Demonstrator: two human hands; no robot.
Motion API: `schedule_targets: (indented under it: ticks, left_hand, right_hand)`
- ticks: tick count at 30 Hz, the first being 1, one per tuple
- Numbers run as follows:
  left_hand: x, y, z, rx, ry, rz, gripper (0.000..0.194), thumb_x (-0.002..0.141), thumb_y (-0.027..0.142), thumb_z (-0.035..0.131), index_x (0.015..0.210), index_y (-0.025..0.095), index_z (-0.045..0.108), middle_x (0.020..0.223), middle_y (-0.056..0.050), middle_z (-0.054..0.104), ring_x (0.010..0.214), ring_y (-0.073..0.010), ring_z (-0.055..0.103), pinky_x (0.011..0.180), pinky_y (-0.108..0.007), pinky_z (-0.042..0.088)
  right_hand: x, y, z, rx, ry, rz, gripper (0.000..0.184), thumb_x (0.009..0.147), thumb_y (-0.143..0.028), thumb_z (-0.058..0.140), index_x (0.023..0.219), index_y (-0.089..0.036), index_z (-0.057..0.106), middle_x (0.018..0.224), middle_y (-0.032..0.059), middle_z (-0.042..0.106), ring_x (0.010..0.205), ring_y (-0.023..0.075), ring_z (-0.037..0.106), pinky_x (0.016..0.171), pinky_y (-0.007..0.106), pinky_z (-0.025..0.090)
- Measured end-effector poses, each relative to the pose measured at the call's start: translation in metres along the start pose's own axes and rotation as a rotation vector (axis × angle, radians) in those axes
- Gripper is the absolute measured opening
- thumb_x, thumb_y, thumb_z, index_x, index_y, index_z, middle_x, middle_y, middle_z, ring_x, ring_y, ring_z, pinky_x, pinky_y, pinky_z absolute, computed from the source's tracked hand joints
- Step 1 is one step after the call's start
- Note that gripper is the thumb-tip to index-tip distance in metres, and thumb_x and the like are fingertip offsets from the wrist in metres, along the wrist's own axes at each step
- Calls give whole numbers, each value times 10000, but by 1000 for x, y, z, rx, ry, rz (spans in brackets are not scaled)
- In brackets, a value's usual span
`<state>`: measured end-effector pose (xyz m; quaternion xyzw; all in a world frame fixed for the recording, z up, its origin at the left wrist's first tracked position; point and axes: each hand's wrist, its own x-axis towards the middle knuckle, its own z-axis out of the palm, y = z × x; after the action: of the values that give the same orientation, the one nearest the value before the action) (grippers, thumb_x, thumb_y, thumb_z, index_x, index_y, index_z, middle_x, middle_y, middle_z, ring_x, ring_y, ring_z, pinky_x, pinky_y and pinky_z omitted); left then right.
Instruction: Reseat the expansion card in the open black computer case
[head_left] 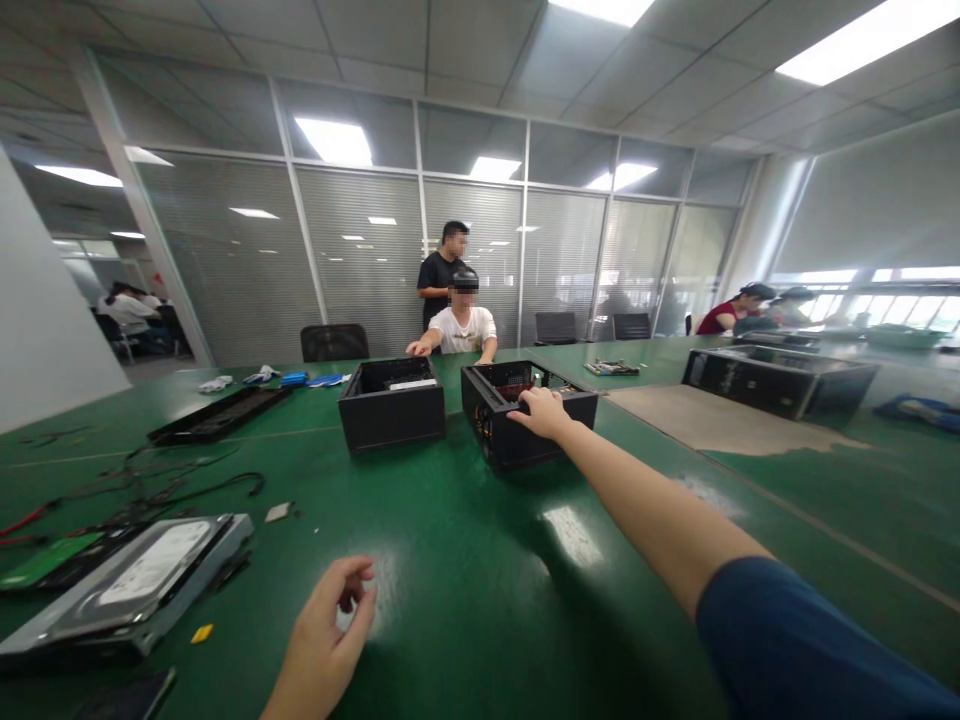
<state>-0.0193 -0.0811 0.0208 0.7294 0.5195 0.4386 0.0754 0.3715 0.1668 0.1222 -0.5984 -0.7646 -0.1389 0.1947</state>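
My right hand reaches far forward and grips the near top edge of an open black computer case. Its fingers go over the rim, and their tips are partly hidden. Boards and wires show inside that case. My left hand hovers low over the green table, holding nothing, its fingers loosely curled and the thumb apart. Left of it lie a silver hard drive and a small yellow piece. A second open black case stands just left of the gripped one.
Across the green table sits a person in white, one hand at the second case; another person stands behind. Cables and a black panel lie left. Cardboard and another case are right.
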Motion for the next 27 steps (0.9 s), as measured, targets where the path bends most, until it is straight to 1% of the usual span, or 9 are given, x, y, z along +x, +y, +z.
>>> schedule_targets:
  ticks: [3,7,12,17,20,22,24,25,27]
  left_hand:
    - [-1,4,-5,-1,38,-27,264,908,352,540,1128,209,564,925,-47,648,753,-190,635,696,-309,545]
    - [1,-2,-6,-19,56,-80,271,895,362,551,1113,204,581,922,-36,662,780,-193,655,717,-304,545]
    - [5,-7,1,-64,39,-135,285,890,375,556,1108,194,582,908,-38,662,779,-197,663,696,-303,551]
    - [3,-2,4,-73,2,-143,306,890,397,569,1115,190,584,905,-33,665,792,-201,672,712,-310,554]
    - [2,-2,4,-67,-12,-145,318,894,403,569,1133,193,566,926,-35,661,818,-204,671,744,-320,551]
    - [2,-3,5,-67,-21,-148,318,898,400,566,1140,194,555,942,-40,659,838,-206,669,765,-328,551]
    - [2,-3,6,-70,-24,-146,311,896,395,564,1132,193,553,941,-43,661,843,-209,669,768,-332,552]
    - [3,-2,6,-71,-23,-143,307,894,393,564,1126,192,555,934,-44,663,836,-209,668,762,-332,552]
    - [3,-1,7,-71,-20,-135,299,889,393,564,1111,192,560,917,-43,666,813,-207,665,743,-330,552]
  right_hand:
    - [-3,-4,-10,7,-22,0,521,907,-635,501,1147,-187,620,1173,123,621,1146,275,487,968,422,297]
    - [-37,-12,-30,5,-19,-62,484,895,-626,540,1105,-201,638,1136,101,642,1109,260,499,933,398,292]
    - [-116,-49,-69,68,70,-154,516,834,-694,581,1006,-214,659,1056,85,656,1067,266,520,937,403,295]
    - [-208,-95,-121,208,74,-213,546,787,-754,575,916,-228,651,959,87,652,944,265,547,871,422,360]
    - [-261,-116,-140,278,113,-288,503,785,-738,588,890,-250,649,890,93,656,849,267,561,794,440,411]
    - [-291,-126,-148,300,129,-371,387,827,-643,609,922,-271,656,827,84,658,778,263,572,706,432,433]
    - [-310,-131,-161,297,81,-463,197,886,-453,609,991,-296,665,768,63,659,719,248,582,642,413,444]
    - [-314,-132,-171,300,30,-507,147,899,-361,598,1021,-316,667,749,49,661,698,237,586,622,398,448]
    - [-307,-131,-196,344,-106,-569,193,898,-265,588,1045,-362,669,754,28,672,690,218,602,621,376,466]
